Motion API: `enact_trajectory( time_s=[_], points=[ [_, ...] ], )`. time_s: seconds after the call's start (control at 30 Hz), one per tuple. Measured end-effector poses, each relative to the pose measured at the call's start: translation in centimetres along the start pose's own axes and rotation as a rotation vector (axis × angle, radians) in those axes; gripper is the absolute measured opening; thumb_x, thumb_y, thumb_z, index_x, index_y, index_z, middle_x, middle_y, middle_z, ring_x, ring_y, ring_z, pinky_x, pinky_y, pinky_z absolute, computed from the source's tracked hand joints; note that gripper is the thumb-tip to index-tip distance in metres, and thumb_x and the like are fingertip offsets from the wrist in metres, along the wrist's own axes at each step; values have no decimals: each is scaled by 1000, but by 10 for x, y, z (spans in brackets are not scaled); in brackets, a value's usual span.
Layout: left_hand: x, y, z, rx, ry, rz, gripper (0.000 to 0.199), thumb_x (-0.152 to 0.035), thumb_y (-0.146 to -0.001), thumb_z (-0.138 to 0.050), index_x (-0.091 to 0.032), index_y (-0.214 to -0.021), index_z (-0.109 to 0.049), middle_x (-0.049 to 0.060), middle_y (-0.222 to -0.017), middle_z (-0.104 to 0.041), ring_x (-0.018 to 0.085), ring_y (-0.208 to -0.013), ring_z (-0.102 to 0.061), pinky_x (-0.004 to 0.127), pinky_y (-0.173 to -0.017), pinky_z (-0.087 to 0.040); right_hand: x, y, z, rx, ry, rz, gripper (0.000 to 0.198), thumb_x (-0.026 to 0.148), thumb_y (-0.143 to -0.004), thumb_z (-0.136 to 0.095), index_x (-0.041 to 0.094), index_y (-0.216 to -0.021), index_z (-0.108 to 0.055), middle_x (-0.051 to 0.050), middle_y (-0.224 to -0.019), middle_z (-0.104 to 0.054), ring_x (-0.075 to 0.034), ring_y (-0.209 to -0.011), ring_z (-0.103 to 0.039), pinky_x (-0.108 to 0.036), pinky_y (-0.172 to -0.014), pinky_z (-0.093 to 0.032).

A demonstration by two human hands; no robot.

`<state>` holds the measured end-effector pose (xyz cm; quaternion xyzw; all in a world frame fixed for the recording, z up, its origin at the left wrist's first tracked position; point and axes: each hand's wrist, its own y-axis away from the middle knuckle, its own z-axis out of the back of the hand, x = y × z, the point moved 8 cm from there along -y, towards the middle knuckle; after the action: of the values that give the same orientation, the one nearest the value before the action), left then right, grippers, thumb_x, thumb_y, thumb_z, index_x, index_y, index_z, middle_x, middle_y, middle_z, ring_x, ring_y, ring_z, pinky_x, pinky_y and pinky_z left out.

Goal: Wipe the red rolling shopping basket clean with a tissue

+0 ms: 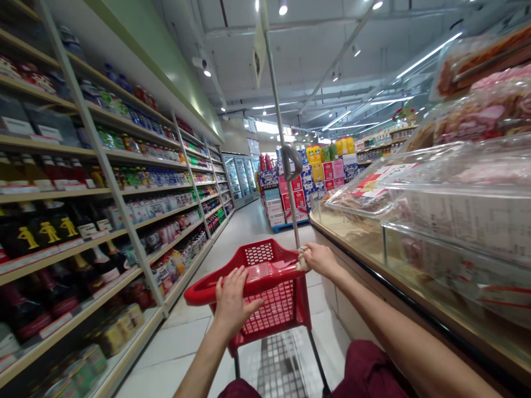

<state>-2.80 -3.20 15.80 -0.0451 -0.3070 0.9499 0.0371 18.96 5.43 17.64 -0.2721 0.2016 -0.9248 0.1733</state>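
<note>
A red plastic shopping cart [274,309] stands in front of me in the aisle, its mesh basket tilted slightly in view. My left hand [234,301] lies on the left part of the red handle [259,279], fingers stretched out and thumb apart. At the handle's right end, my right hand [321,260] is closed on a pale crumpled cloth [304,258], which touches the handle. A tall metal pole [293,215] rises behind the handle beside my right hand, with a grey looped grip [291,163] partway up and a sign near the top.
Shelves of bottles and cans [145,171] line the left side. Close on the right is a display counter [352,249] stacked with plastic-wrapped food packs [456,182]. Stacked boxes [290,202] stand ahead, and glass-door fridges [240,177] are farther back. Pale floor tiles [178,342] run beneath the cart.
</note>
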Motion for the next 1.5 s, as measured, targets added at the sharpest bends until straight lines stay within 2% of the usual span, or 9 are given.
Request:
enact_trajectory(
  time_s=[0.2, 0.47, 0.57, 0.77, 0.83, 0.97, 1.07, 1.27, 1.5],
  points=[
    [0, 3, 2, 10, -3, -13, 61, -40, -63, -58, -20, -118, -43, 10, -129, -43, 25, -118, -37, 48, -99, -20, 58, 21, -16, 38, -90, 378, 25, 35, -74, -49, 23, -93, -60, -2, -84, -66, -16, -81, -57, -33, -87, -28],
    [-3, 2, 2, -10, -8, -21, 58, -39, -64, -56, -18, -117, -43, 11, -127, -45, 25, -118, -38, 47, -98, -23, -13, -20, -9, 120, -278, 100, 25, 27, -79, -39, 20, -78, -64, 1, -62, -63, -12, -57, -57, -22, -55, -40],
    [-4, 3, 4, -29, -18, -11, 56, -40, -65, -55, -18, -115, -45, 11, -126, -46, 26, -117, -39, 47, -98, -23, 9, 7, -10, 55, -261, 137, 24, 25, -79, -39, 22, -85, -62, 0, -72, -65, -14, -66, -58, -24, -61, -41],
    [-6, 5, 5, -52, -22, -32, 55, -40, -66, -55, -18, -115, -45, 10, -125, -47, 25, -116, -39, 45, -97, -25, 64, 52, -12, -108, -216, 475, 30, 19, -76, -45, 20, -105, -55, -6, -100, -61, -19, -94, -53, -34, -82, -38],
    [-10, 5, 3, -61, -7, -46, 54, -40, -66, -55, -19, -115, -45, 10, -125, -48, 25, -116, -40, 44, -96, -26, 46, 41, -10, -125, -274, 402, 30, 20, -77, -44, 20, -105, -55, -6, -99, -62, -19, -92, -54, -33, -81, -40],
    [-16, 4, 3, -82, 11, -46, 55, -40, -66, -55, -18, -116, -45, 11, -125, -47, 26, -116, -40, 45, -96, -26, -14, 12, 10, -263, -600, 3, 28, 26, -75, -44, 17, -99, -57, -5, -87, -64, -17, -75, -60, -29, -68, -46],
    [-17, 3, 2, -67, 13, -37, 56, -41, -66, -55, -18, -116, -45, 10, -125, -47, 26, -116, -40, 45, -96, -26, -20, 5, 11, -250, -791, -71, 34, 27, -76, -42, 15, -105, -53, -4, -82, -65, -16, -68, -60, -28, -62, -47],
    [-17, 4, 2, -73, 12, -48, 56, -39, -65, -55, -18, -116, -45, 10, -125, -47, 26, -115, -40, 45, -96, -26, 7, 14, 6, -208, -109, 168, 25, 16, -76, -39, 18, -84, -63, -8, -108, -58, -22, -106, -48, -40, -90, -33],
    [-17, 2, 3, -66, 38, -37, 55, -39, -66, -55, -18, -116, -45, 11, -125, -47, 26, -116, -39, 45, -96, -25, 37, 40, -12, -119, 37, 446, 49, 36, -67, -60, 14, -110, -53, -14, -126, -43, -28, -119, -34, -45, -98, -26]
  ],
)
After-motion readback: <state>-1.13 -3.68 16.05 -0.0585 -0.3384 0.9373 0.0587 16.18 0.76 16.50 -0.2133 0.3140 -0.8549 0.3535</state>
